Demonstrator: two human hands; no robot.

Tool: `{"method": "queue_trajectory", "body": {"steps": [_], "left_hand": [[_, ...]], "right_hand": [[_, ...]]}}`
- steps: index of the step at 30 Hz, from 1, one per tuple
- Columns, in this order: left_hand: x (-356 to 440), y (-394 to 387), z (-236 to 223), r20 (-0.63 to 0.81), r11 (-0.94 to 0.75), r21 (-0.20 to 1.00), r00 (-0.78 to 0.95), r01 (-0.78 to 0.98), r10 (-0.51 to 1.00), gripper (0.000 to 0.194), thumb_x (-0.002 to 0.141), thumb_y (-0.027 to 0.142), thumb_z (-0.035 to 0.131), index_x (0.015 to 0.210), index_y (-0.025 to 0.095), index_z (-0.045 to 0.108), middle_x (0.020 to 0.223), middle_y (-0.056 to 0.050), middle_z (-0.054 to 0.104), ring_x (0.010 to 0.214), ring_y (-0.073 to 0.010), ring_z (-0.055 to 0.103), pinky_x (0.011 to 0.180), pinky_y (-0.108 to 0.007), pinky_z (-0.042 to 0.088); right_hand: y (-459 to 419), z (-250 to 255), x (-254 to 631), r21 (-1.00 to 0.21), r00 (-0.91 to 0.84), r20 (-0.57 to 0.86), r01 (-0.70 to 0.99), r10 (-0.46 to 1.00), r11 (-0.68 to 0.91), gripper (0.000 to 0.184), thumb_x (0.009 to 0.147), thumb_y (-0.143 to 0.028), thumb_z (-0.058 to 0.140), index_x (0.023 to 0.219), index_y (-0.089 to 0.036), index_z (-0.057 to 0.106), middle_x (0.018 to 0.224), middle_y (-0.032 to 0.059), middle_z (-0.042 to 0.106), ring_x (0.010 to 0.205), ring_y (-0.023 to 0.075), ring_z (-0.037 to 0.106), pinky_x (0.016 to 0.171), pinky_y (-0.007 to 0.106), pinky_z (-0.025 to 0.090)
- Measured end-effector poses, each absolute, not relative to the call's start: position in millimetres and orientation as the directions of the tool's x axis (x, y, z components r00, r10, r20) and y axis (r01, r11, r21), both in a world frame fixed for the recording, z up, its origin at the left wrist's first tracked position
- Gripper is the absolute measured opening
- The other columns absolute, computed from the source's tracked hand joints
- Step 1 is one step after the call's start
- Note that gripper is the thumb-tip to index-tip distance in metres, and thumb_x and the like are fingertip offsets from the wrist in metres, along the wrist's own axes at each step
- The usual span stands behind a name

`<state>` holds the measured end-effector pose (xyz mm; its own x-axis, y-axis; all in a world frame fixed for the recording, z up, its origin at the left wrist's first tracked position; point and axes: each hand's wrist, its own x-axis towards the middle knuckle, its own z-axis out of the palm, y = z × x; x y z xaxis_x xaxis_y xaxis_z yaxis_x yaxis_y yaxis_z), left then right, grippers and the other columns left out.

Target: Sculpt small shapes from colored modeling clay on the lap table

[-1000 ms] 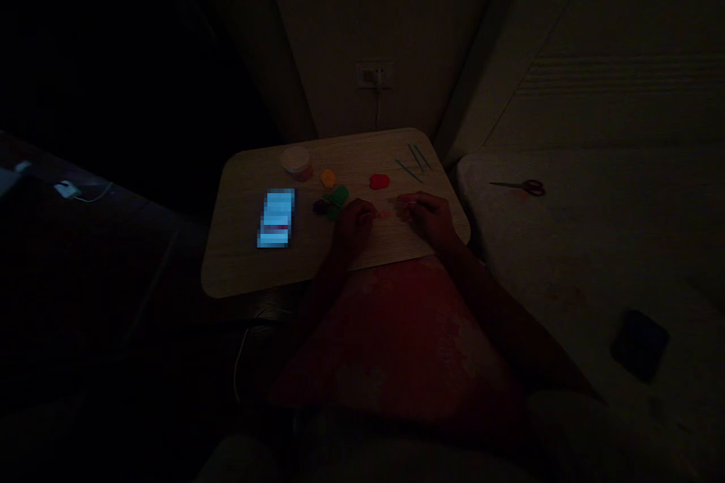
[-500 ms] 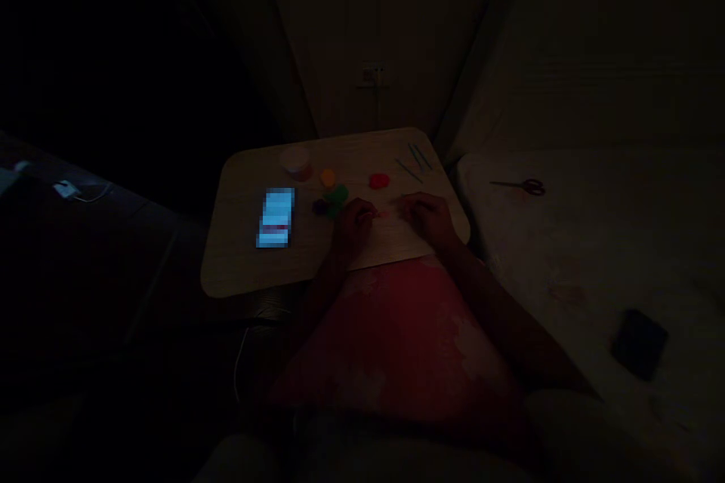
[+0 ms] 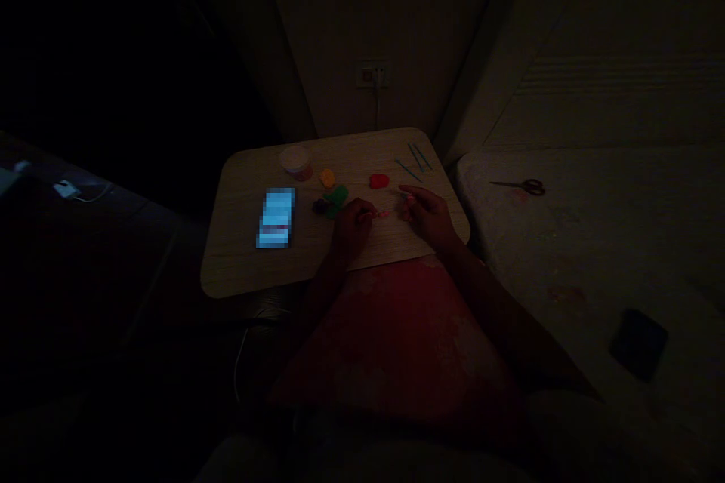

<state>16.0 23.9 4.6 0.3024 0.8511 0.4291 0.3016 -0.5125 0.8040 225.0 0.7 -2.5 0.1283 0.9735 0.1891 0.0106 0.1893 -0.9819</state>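
Observation:
The scene is very dark. My left hand rests on the small wooden table, fingers curled and pinched on a small pink clay piece. My right hand lies just right of that piece, fingers closed round a thin tool I can barely see. A red clay lump lies beyond my hands. Green clay, a dark purple lump and an orange lump sit left of my left hand.
A lit phone lies at the table's left. A small tub stands at the back, thin teal sticks at the back right. Scissors and a dark object lie on the bed at right. A red cushion covers my lap.
My right hand has shifted slightly up and left, toward the pink piece. My left hand has stayed in place. The light flickered darker and came back.

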Motion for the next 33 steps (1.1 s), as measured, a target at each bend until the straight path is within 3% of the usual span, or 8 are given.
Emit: {"method": "queue_trajectory", "body": {"steps": [10, 15, 20, 23, 26, 30, 33], "left_hand": [[16.8, 24.0, 4.9, 0.401, -0.483, 0.818, 0.292, 0.313, 0.868, 0.011, 0.083, 0.011, 0.052, 0.084, 0.020, 0.059, 0.083, -0.002, 0.066, 0.080, -0.0170, 0.059, 0.075, -0.029, 0.048], [17.1, 23.4, 6.4, 0.403, -0.484, 0.817, 0.291, 0.312, 0.868, 0.011, 0.083, 0.010, 0.052, 0.083, 0.020, 0.059, 0.083, -0.002, 0.066, 0.079, -0.0168, 0.060, 0.075, -0.029, 0.047], [16.7, 23.0, 6.5, 0.406, -0.490, 0.815, 0.298, 0.309, 0.864, 0.010, 0.084, 0.012, 0.052, 0.084, 0.020, 0.058, 0.084, -0.002, 0.066, 0.081, -0.0170, 0.060, 0.076, -0.029, 0.048], [16.5, 23.8, 4.8, 0.418, -0.502, 0.811, 0.301, 0.301, 0.857, 0.012, 0.083, 0.010, 0.051, 0.084, 0.020, 0.058, 0.083, -0.002, 0.066, 0.080, -0.0168, 0.060, 0.075, -0.029, 0.047], [16.4, 24.4, 3.6, 0.427, -0.507, 0.812, 0.297, 0.290, 0.854, 0.013, 0.082, 0.009, 0.052, 0.084, 0.020, 0.059, 0.083, -0.002, 0.066, 0.079, -0.0168, 0.060, 0.075, -0.029, 0.047], [16.5, 24.2, 3.7, 0.412, -0.495, 0.814, 0.297, 0.303, 0.861, 0.012, 0.083, 0.011, 0.052, 0.084, 0.020, 0.059, 0.084, -0.002, 0.067, 0.080, -0.0172, 0.060, 0.075, -0.029, 0.048], [16.5, 24.1, 3.9, 0.408, -0.492, 0.811, 0.295, 0.317, 0.864, 0.011, 0.084, 0.013, 0.052, 0.085, 0.020, 0.059, 0.085, -0.002, 0.067, 0.080, -0.0174, 0.060, 0.075, -0.030, 0.048]], "right_hand": [[1.6, -8.0, 224.4, -0.988, 0.125, 0.141, -0.046, 0.982, 0.148, 0.037, 0.081, -0.054, 0.078, 0.089, -0.019, 0.068, 0.075, 0.0037, 0.075, 0.062, 0.0141, 0.068, 0.056, 0.025, 0.050], [0.4, -3.4, 221.5, -0.991, 0.204, 0.095, -0.075, 0.974, 0.113, 0.036, 0.073, -0.047, 0.083, 0.077, -0.020, 0.059, 0.067, 0.0016, 0.073, 0.053, 0.0137, 0.066, 0.048, 0.023, 0.047], [-2.3, 0.7, 223.3, -0.997, 0.190, 0.079, 0.024, 0.979, 0.076, 0.030, 0.078, -0.042, 0.077, 0.069, -0.020, 0.060, 0.056, -0.0010, 0.065, 0.046, 0.0113, 0.056, 0.046, 0.023, 0.042], [-1.6, -0.8, 225.7, -0.990, 0.189, 0.123, 0.097, 0.974, 0.106, 0.026, 0.082, -0.042, 0.073, 0.072, -0.019, 0.068, 0.056, -0.0016, 0.062, 0.049, 0.0115, 0.054, 0.048, 0.024, 0.041], [0.7, -5.3, 227.5, -0.980, 0.184, 0.176, 0.124, 0.967, 0.155, 0.028, 0.086, -0.044, 0.068, 0.088, -0.018, 0.077, 0.062, -0.0006, 0.065, 0.054, 0.0127, 0.056, 0.054, 0.026, 0.045], [3.1, -9.5, 227.9, -0.978, 0.184, 0.203, 0.087, 0.962, 0.190, 0.038, 0.089, -0.049, 0.068, 0.109, -0.019, 0.078, 0.078, 0.0034, 0.074, 0.065, 0.0156, 0.065, 0.065, 0.031, 0.055], [2.9, -8.7, 227.1, -0.979, 0.208, 0.205, 0.064, 0.956, 0.196, 0.038, 0.085, -0.049, 0.074, 0.109, -0.020, 0.077, 0.089, 0.0064, 0.078, 0.072, 0.0178, 0.070, 0.071, 0.034, 0.058]]}}
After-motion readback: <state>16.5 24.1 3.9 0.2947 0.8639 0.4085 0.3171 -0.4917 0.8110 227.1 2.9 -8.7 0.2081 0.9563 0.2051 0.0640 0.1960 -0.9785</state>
